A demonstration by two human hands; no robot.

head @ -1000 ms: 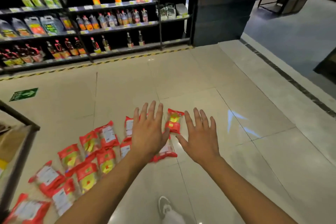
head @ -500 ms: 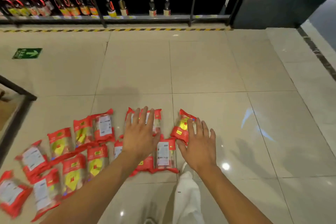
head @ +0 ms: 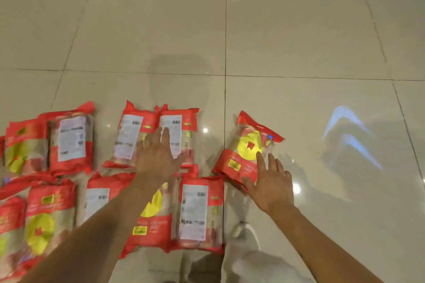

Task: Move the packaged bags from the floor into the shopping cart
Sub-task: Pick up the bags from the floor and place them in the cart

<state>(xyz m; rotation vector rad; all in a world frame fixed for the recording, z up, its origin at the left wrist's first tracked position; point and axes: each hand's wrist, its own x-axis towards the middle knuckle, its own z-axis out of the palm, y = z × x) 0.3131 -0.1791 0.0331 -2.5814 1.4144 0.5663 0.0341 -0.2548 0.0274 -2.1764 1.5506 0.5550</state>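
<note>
My left hand (head: 158,158) is spread flat over the red-and-yellow plastic packaged bags (head: 174,135) on the beige tiled floor (head: 299,30); my right hand (head: 271,181), fingers splayed, touches a separate tilted bag (head: 248,145).

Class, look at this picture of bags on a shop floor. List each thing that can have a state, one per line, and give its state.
left hand: open, fingers spread, over the two label-up bags, gripping nothing
right hand: open, fingers on the lone bag's edge, not closed on it
lone bag: flat on the floor, yellow front up, apart from the others
two label-up bags: side by side, white labels up
floor: glossy tiles, reflecting light
</note>
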